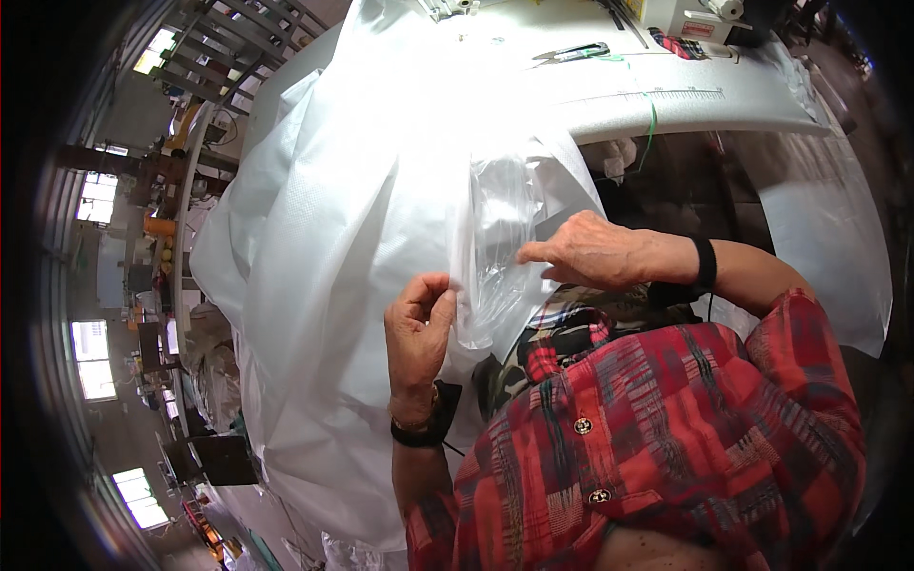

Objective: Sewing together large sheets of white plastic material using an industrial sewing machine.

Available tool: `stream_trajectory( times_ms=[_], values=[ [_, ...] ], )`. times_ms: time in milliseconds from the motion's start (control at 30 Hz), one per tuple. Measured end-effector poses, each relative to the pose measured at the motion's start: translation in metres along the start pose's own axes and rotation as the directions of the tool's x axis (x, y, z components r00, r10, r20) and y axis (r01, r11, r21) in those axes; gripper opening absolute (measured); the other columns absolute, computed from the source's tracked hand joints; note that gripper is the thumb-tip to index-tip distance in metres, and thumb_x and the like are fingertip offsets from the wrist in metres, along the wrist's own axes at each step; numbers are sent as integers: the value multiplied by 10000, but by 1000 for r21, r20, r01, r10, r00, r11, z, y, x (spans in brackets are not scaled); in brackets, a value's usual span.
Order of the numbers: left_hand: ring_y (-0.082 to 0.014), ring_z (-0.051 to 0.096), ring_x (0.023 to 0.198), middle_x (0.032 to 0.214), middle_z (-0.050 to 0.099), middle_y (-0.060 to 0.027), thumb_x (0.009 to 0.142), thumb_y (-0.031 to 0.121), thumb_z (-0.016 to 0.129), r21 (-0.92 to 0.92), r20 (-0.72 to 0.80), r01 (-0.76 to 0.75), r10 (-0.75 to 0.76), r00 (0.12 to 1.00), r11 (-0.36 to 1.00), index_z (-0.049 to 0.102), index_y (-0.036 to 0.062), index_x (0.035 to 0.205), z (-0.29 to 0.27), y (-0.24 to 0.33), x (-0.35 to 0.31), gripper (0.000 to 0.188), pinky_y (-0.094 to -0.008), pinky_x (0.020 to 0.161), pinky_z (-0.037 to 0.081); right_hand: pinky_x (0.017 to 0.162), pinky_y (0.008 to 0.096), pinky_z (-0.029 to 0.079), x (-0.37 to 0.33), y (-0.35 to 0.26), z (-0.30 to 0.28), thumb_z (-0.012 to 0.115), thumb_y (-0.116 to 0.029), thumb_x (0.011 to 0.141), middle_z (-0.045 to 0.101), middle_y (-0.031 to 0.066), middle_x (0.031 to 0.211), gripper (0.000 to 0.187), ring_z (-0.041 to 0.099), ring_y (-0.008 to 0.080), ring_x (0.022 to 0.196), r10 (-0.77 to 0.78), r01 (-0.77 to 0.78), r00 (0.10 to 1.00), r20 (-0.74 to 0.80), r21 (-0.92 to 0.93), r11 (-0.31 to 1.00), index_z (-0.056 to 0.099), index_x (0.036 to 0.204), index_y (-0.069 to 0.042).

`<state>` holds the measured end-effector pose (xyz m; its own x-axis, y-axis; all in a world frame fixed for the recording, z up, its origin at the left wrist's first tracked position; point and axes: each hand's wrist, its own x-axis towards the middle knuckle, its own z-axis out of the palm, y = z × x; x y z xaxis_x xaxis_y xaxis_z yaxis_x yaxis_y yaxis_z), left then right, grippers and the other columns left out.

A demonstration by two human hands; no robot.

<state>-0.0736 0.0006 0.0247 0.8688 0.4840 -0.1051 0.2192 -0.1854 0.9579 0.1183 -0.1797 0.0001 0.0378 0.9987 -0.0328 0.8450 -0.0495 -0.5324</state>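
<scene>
A large white woven-plastic sheet [333, 209] drapes over the worktable and down toward my lap. Along its middle lies a strip of clear plastic film [500, 209], wrinkled and shiny. My left hand [419, 328] pinches the folded edge of the white sheet beside the film, thumb against forefinger. On the film's other side is my right hand [595, 252], its forefinger stretched toward the film and the other fingers bent. That fingertip is at the film's right edge; I see nothing held in this hand. Glare washes out the upper part of the sheet.
Thread snips [571, 54] lie on the white table [685, 109] near a printed ruler scale. A green thread [653, 119] hangs over the table's front edge. Part of a machine [700, 24] stands at the far right. More white sheeting [824, 228] hangs at the right.
</scene>
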Motion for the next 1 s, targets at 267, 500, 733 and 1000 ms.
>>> stream_trajectory(
  times_ms=[267, 500, 733, 1000],
  values=[
    [-57, 562, 821, 925, 644, -11, 937, 44, 590, -184, 141, 71, -45, 989, 980, 618, -45, 1068, 15, -10, -2, 161, -211, 728, 466, 617, 403, 523, 6, -32, 10, 599, -137, 882, 628, 140, 809, 111, 655, 339, 756, -230, 326, 895, -381, 210, 922, 545, 880, -39],
    [-73, 597, 829, 949, 664, -27, 947, 64, 588, -283, 167, 121, -75, 983, 951, 620, -51, 1080, 24, -13, -1, 179, -219, 723, 487, 636, 395, 544, 12, -57, 13, 600, -82, 797, 630, 137, 811, 125, 668, 314, 774, -366, 376, 910, -197, 16, 926, 545, 860, 11],
    [-26, 523, 650, 759, 577, 45, 954, 102, 591, -310, 228, 170, -100, 968, 936, 599, 22, 908, 34, -14, 7, 93, -203, 565, 425, 643, 397, 539, 10, -59, 11, 609, -98, 797, 623, 161, 856, 145, 663, 302, 799, -564, 569, 805, -184, -29, 822, 563, 883, 9],
    [-52, 491, 597, 688, 528, 33, 921, 104, 612, -121, 234, 226, -193, 953, 967, 538, 58, 833, 24, -24, -3, 124, -213, 552, 392, 614, 430, 525, -37, 2, 14, 595, -164, 863, 649, 182, 695, 227, 681, 349, 697, 80, -72, 993, 91, -83, 994, 559, 1002, 12]
  ],
)
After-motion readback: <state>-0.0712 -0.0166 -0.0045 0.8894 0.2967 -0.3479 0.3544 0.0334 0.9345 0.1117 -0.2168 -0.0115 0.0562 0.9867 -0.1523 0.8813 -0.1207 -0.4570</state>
